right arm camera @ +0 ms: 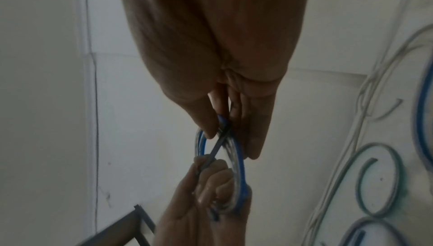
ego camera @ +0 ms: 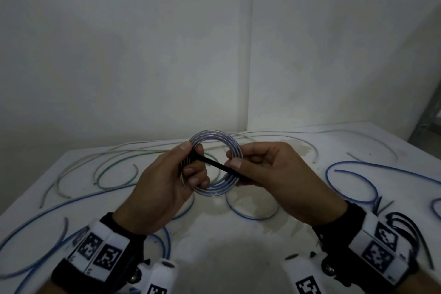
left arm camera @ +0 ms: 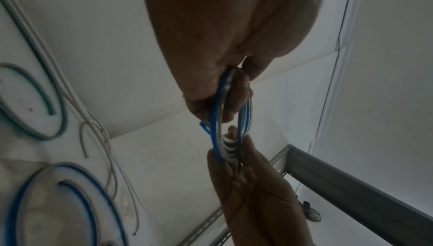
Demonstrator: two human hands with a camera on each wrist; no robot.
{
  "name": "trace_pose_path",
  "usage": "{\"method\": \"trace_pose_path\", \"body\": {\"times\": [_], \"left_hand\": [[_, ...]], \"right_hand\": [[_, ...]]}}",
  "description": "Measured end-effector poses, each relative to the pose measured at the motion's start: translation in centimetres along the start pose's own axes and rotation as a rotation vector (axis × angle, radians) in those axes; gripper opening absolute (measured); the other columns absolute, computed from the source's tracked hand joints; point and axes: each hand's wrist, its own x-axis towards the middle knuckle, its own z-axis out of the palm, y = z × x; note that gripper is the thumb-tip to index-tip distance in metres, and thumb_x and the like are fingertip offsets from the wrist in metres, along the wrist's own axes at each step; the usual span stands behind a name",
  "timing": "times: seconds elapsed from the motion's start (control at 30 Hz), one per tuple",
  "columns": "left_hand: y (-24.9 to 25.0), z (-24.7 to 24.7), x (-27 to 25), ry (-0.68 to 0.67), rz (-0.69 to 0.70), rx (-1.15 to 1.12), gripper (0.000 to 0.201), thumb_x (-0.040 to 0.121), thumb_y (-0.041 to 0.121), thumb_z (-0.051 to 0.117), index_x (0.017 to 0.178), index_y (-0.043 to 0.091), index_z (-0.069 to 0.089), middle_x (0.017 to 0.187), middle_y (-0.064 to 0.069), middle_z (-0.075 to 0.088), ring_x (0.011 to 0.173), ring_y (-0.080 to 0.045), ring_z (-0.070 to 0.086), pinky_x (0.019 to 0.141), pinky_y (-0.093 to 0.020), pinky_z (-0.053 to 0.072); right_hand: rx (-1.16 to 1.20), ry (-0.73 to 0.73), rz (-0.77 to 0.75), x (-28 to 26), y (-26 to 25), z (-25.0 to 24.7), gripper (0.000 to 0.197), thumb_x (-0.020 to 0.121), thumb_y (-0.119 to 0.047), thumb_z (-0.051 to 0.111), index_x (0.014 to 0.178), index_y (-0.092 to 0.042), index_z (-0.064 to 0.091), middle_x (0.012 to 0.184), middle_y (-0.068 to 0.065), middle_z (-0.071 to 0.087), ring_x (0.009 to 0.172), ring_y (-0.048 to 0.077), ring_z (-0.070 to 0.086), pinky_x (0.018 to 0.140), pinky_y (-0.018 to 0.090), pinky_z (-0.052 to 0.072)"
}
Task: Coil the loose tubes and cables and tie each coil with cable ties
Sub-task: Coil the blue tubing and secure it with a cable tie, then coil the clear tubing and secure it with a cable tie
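Both hands up above the white bench (ego camera: pixel 298 150), w/ a small round coil of clear tube w/ a blue stripe (ego camera: pixel 214 192) held between them, roughly upright and tilted toward the head cam.

Left hand (ego camera: pixel 164 181): grip closed on the coil's left side, thumb on the near face, fingers curled thru the middle of the ring. In the left wrist view the coil (left arm camera: pixel 216 120) shows edge-on, several turns stacked side by side, a cut blue end poking out just below the fingers.

Right hand (ego camera: pixel 269 169): grip is a thumb-and-forefinger pinch on the thin black cable tie (ego camera: pixel 216 164), which runs diagonally across the coil's opening from the left hand's thumb down to the right hand. Right fingers also touch the coil's right side. Right wrist view shows the tie (right arm camera: pixel 219 143) as a dark strip crossing the ring between the two hands. Can't tell if the tie's head is engaged; that end is hidden by the left fingers.

On the bench under and around the hands: loose blue tubes (ego camera: pixel 353 172) looping at right and front-left, a green-grey tube (ego camera: pixel 114 169) curled at left, thin white cables (ego camera: pixel 274 135) along the far edge by the wall. Metal shelf frame (left arm camera: pixel 351 181) off the right.
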Motion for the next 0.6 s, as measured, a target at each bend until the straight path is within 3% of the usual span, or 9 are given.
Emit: {"method": "trace_pose_path", "body": {"times": [0.1,0.17,0.23,0.37,0.47,0.6], "left_hand": [[-0.3,-1.1,-0.5,0.039,0.019,0.131,0.027,0.096,0.028,0.053,0.089,0.006,0.064,0.066,-0.008,0.046,0.065,-0.02,0.052,0.071,-0.035,0.047],[-0.2,-1.8,-1.2,0.046,0.07,0.466,0.024,0.094,0.029,0.065,0.096,0.005,0.063,0.079,-0.013,0.063,0.079,-0.02,0.064,0.073,-0.029,0.052],[-0.2,-2.1,-1.9,0.026,0.101,0.674,0.027,0.084,0.019,0.074,0.105,0.008,0.062,0.093,-0.012,0.073,0.087,-0.022,0.071,0.075,-0.026,0.056],[-0.1,-2.9,-2.6,0.095,0.033,0.512,0.031,0.074,-0.003,0.074,0.104,0.001,0.066,0.09,-0.024,0.074,0.081,-0.031,0.074,0.071,-0.032,0.06],[0.1,-3.9,-2.8,0.103,-0.042,0.453,0.036,0.075,-0.005,0.073,0.111,0.0,0.067,0.096,-0.027,0.073,0.086,-0.034,0.074,0.074,-0.037,0.061],[0.1,-4.5,-3.0,0.099,-0.093,0.478,0.034,0.072,-0.003,0.076,0.105,0.006,0.072,0.097,-0.027,0.073,0.088,-0.034,0.073,0.075,-0.038,0.061]], "right_hand": [[-0.075,0.043,-0.023,0.3,0.6,0.3,0.015,0.093,-0.001,0.068,0.106,0.002,0.075,0.094,0.021,0.077,0.081,0.019,0.074,0.073,0.023,0.059],[-0.087,0.036,-0.02,0.5,0.7,0.4,0.014,0.094,0.0,0.068,0.106,0.002,0.075,0.094,0.019,0.078,0.08,0.017,0.074,0.072,0.021,0.057],[-0.076,0.027,-0.023,0.8,1.0,0.7,0.014,0.093,0.001,0.067,0.105,0.003,0.074,0.094,0.02,0.077,0.079,0.016,0.074,0.072,0.021,0.058],[-0.082,-0.008,0.002,1.1,1.7,1.2,0.01,0.093,0.003,0.067,0.1,0.001,0.074,0.088,0.016,0.078,0.078,0.018,0.074,0.069,0.023,0.059],[-0.059,-0.027,0.042,1.2,2.1,1.7,0.01,0.093,0.004,0.066,0.1,0.005,0.074,0.086,0.019,0.076,0.077,0.02,0.074,0.068,0.025,0.06],[-0.059,-0.035,0.066,1.3,2.4,2.0,0.014,0.093,0.006,0.066,0.104,0.012,0.071,0.09,0.027,0.074,0.076,0.021,0.073,0.068,0.028,0.062]]}}
